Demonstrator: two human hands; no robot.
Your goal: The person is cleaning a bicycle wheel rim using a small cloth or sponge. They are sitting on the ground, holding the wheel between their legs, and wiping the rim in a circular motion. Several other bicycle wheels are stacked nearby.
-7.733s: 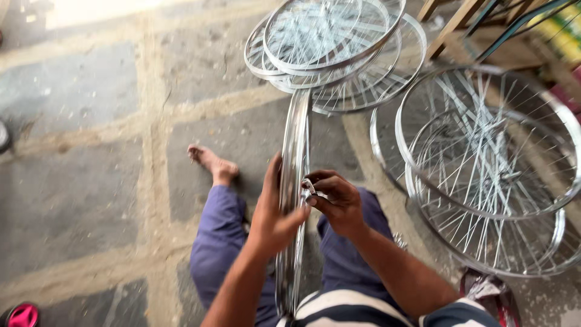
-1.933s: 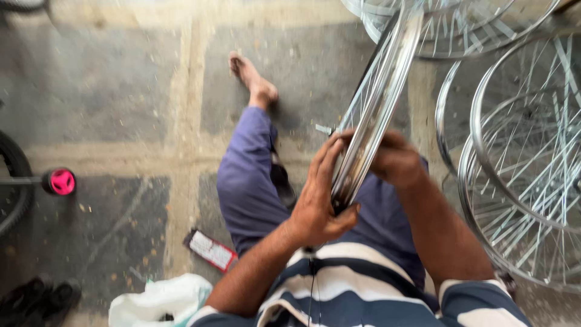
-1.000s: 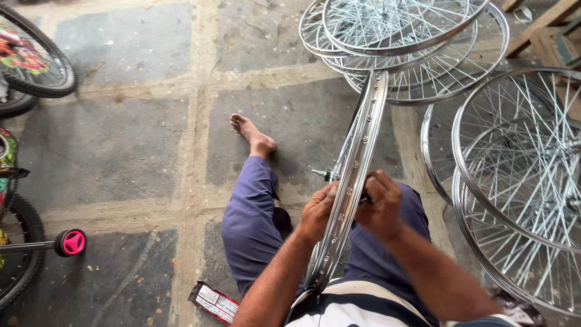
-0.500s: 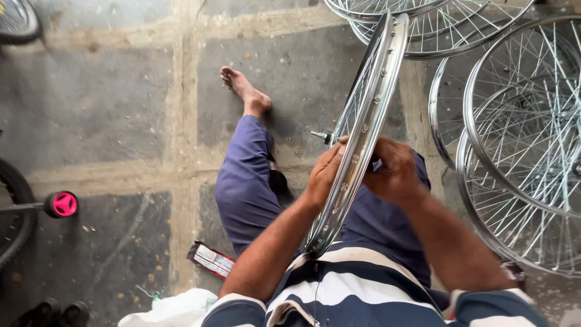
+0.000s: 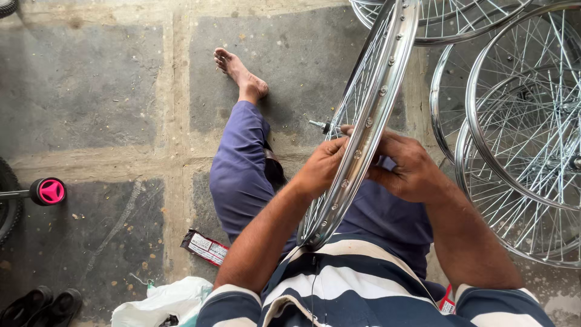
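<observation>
While seemingly gripped: wheel rim (image 5: 369, 121), 2 hands (image 5: 369, 166).

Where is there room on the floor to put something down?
The big grey floor slab left of the bare foot is bare, and so is the slab between the pink wheel cap and the small packet. The right side is crowded with stacked spoked wheels. Both hands, left hand and right hand, are on the rim.

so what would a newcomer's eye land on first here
Most likely the shiny spoked wheel rim standing on edge in the middle, gripped by the left hand and the right hand. Next, the stack of finished wheels lying at the right, then the bare foot stretched out on the stone floor.
</observation>
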